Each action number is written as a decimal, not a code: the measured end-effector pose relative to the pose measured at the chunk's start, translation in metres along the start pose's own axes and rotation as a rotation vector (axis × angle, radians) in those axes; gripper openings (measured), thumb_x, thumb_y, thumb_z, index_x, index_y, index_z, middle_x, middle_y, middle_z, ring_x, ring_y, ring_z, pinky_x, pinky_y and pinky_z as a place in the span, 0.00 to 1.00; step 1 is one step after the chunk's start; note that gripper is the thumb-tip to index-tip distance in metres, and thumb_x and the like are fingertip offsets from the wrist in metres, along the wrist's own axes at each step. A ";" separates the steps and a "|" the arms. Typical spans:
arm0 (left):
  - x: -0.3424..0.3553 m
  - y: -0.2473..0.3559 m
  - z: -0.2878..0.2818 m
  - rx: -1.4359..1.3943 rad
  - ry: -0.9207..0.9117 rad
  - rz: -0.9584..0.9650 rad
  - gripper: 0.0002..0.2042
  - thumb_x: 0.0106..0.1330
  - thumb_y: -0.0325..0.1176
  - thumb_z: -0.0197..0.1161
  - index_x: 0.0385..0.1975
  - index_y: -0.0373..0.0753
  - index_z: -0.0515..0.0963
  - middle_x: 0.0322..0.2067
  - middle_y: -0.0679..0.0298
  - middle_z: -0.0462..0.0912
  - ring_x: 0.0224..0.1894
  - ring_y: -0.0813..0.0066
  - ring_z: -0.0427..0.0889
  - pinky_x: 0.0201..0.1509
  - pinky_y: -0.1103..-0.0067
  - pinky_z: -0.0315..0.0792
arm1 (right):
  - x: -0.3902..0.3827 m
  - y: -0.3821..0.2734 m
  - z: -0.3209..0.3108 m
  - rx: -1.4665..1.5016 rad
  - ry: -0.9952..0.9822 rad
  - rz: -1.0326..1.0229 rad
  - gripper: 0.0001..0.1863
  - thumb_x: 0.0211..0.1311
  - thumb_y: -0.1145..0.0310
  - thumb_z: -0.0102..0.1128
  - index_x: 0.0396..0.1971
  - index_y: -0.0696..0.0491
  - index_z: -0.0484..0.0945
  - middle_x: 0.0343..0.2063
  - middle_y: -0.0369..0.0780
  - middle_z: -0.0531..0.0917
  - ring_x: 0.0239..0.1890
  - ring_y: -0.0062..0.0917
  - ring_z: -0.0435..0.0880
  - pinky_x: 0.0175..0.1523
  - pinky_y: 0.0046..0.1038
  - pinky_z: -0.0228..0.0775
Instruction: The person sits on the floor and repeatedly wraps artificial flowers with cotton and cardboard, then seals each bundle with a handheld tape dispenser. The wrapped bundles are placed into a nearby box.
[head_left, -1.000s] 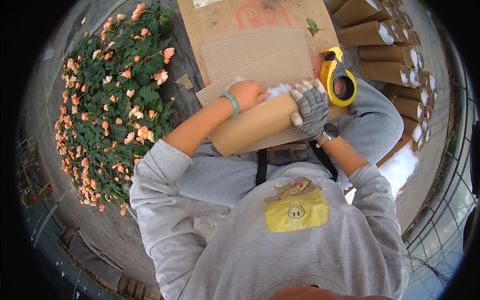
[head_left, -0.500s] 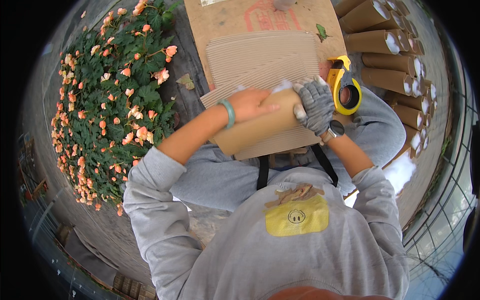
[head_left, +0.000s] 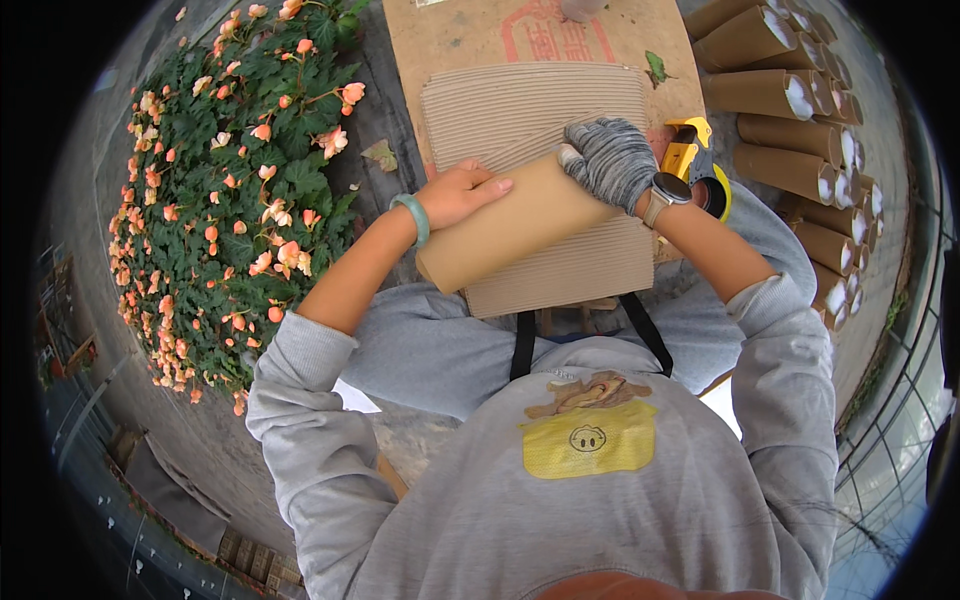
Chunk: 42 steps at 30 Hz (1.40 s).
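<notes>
Both hands hold a brown paper roll (head_left: 510, 230) lying slantwise over a sheet of corrugated cardboard (head_left: 545, 115). My left hand (head_left: 462, 192), bare and with a green bangle at the wrist, presses on the roll's upper side near its middle. My right hand (head_left: 612, 160), in a grey knit glove with a watch at the wrist, grips the roll's far right end. A yellow tape dispenser (head_left: 700, 165) lies just right of the gloved hand, partly hidden behind it.
A flat brown cardboard board (head_left: 470, 35) lies under the corrugated sheet. Several finished brown rolls with white ends (head_left: 790, 130) are stacked at the right. A bed of orange-flowered plants (head_left: 230, 190) fills the left. Wire mesh (head_left: 890, 440) runs along the lower right.
The roll has turned and lengthened over the corrugated sheet; my left hand slid onto its upper side, and my gloved right hand moved up to its right end.
</notes>
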<state>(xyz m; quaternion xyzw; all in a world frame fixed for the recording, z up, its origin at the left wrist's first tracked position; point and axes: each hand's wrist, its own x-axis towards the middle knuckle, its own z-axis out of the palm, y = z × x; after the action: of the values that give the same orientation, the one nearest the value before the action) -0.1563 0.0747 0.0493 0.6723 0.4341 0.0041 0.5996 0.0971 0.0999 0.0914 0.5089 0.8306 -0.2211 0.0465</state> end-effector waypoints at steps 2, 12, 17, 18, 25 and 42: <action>-0.003 0.007 0.000 -0.024 -0.066 -0.030 0.29 0.67 0.56 0.46 0.44 0.32 0.77 0.41 0.56 0.72 0.48 0.64 0.69 0.55 0.74 0.62 | -0.004 -0.002 -0.001 -0.012 0.009 -0.007 0.15 0.57 0.58 0.48 0.33 0.55 0.77 0.29 0.47 0.80 0.37 0.42 0.76 0.48 0.41 0.65; -0.031 0.018 0.036 -0.191 0.009 -0.247 0.28 0.65 0.55 0.49 0.46 0.32 0.75 0.42 0.54 0.72 0.50 0.60 0.68 0.58 0.73 0.60 | -0.021 -0.005 0.011 -0.056 0.199 -0.139 0.16 0.55 0.58 0.49 0.29 0.54 0.78 0.27 0.44 0.81 0.37 0.38 0.78 0.49 0.38 0.64; -0.027 -0.001 0.047 0.607 0.652 0.010 0.24 0.64 0.52 0.52 0.45 0.35 0.76 0.40 0.54 0.73 0.43 0.55 0.73 0.52 0.70 0.66 | 0.004 -0.003 0.014 -0.074 -0.002 -0.092 0.19 0.60 0.56 0.44 0.38 0.54 0.78 0.32 0.45 0.82 0.43 0.37 0.78 0.53 0.37 0.62; -0.024 -0.002 0.052 0.672 0.720 -0.088 0.23 0.64 0.52 0.52 0.44 0.35 0.77 0.39 0.54 0.73 0.42 0.54 0.74 0.50 0.69 0.68 | 0.006 -0.004 0.015 -0.103 -0.015 -0.071 0.20 0.60 0.56 0.44 0.42 0.54 0.77 0.34 0.46 0.82 0.46 0.37 0.77 0.55 0.37 0.61; -0.027 0.024 0.060 0.521 0.656 -0.250 0.21 0.62 0.51 0.55 0.39 0.37 0.74 0.33 0.50 0.77 0.38 0.52 0.77 0.43 0.66 0.71 | 0.000 -0.005 0.016 -0.115 0.329 -0.215 0.20 0.59 0.57 0.45 0.44 0.53 0.76 0.39 0.45 0.80 0.50 0.37 0.74 0.60 0.38 0.57; 0.023 0.132 0.078 0.497 0.195 -0.151 0.38 0.32 0.53 0.74 0.40 0.33 0.69 0.36 0.49 0.80 0.40 0.53 0.79 0.44 0.66 0.72 | -0.144 0.059 0.054 0.510 0.845 0.394 0.25 0.48 0.61 0.64 0.46 0.57 0.72 0.41 0.47 0.76 0.47 0.42 0.74 0.55 0.40 0.64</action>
<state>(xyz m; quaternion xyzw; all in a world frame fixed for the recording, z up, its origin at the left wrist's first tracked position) -0.0243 0.0389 0.1227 0.7608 0.5263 -0.0826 0.3705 0.2097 -0.0188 0.0676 0.6951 0.5857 -0.1788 -0.3766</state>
